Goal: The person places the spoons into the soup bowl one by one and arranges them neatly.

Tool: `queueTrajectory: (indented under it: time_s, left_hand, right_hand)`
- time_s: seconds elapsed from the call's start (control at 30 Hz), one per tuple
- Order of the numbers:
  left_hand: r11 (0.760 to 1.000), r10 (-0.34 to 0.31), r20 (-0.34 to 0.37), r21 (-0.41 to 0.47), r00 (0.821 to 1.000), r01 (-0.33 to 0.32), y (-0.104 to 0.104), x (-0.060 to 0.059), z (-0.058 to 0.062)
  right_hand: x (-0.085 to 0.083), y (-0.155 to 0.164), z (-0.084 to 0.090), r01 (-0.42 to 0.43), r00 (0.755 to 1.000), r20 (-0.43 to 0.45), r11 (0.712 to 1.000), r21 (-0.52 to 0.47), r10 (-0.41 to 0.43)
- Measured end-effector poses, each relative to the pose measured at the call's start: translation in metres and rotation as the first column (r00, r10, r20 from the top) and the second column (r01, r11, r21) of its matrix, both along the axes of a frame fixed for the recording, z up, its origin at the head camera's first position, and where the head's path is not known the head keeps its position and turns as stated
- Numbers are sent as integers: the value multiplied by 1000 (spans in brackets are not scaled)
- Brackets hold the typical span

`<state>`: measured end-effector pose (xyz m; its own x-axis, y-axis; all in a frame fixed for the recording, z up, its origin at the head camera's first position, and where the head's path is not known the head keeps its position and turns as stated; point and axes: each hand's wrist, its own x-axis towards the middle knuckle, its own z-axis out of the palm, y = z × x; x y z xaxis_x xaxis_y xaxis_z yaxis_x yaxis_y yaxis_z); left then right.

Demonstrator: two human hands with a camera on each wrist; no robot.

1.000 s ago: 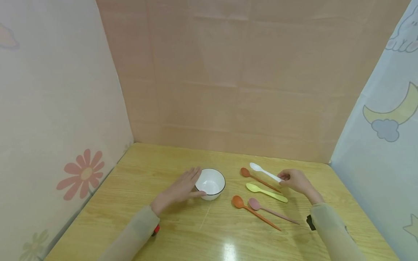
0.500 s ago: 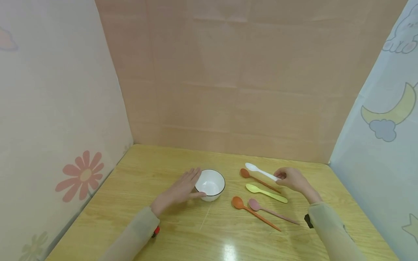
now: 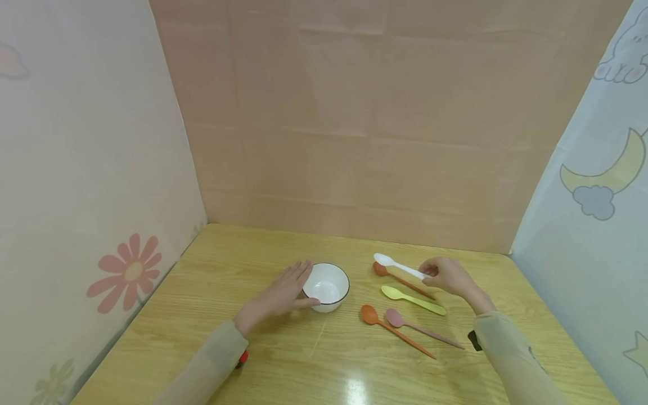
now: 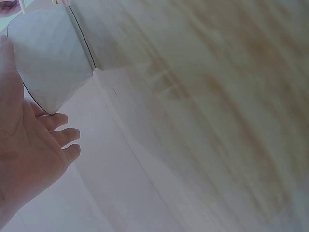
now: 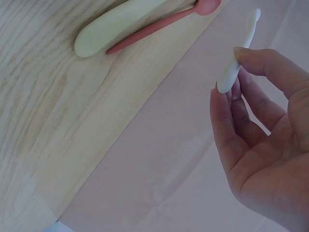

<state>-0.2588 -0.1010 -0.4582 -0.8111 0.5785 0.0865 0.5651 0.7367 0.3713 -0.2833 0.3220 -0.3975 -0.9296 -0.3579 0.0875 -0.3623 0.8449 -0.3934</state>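
Note:
My left hand [image 3: 280, 291] rests against the left side of a white bowl [image 3: 329, 284] with a dark rim. Its fingers lie straight along the far side, and the thumb reaches over the near rim. The left wrist view shows the bowl's outer wall [image 4: 50, 55] beside the palm. My right hand [image 3: 453, 277] pinches a white spoon [image 3: 402, 267] near the handle's end, between thumb and fingertips. The spoon's head points left and overlaps the head of a brown-orange spoon [image 3: 405, 281]. In the right wrist view the white spoon [image 5: 246, 41] is raised off the table.
A yellow spoon [image 3: 415, 300], a pink spoon [image 3: 425, 330] and an orange spoon [image 3: 397, 332] lie on the wooden table [image 3: 283, 365], right of the bowl. A tan back wall [image 3: 324, 140] and patterned side walls enclose the tabletop.
My right hand has moved left with the white spoon, whose head now overlaps the brown-orange one. The left hand and bowl have stayed in place.

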Motion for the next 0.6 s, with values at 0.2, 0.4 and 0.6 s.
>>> queueTrajectory:
  time_s: [0.2, 0.4, 0.6]
  left_hand:
    - [1000, 2, 8, 2, 1000, -2, 0, 1, 2]
    - [1000, 1, 13, 12, 1000, -2, 0, 0, 1]
    - [1000, 2, 7, 3, 1000, -2, 0, 0, 0]
  right_hand:
    - [0, -6, 4, -13, 1000, 6, 1000, 24, 13]
    - [1, -14, 10, -31, 999, 15, 999, 22, 31]
    - [3, -22, 14, -47, 999, 22, 999, 20, 47]
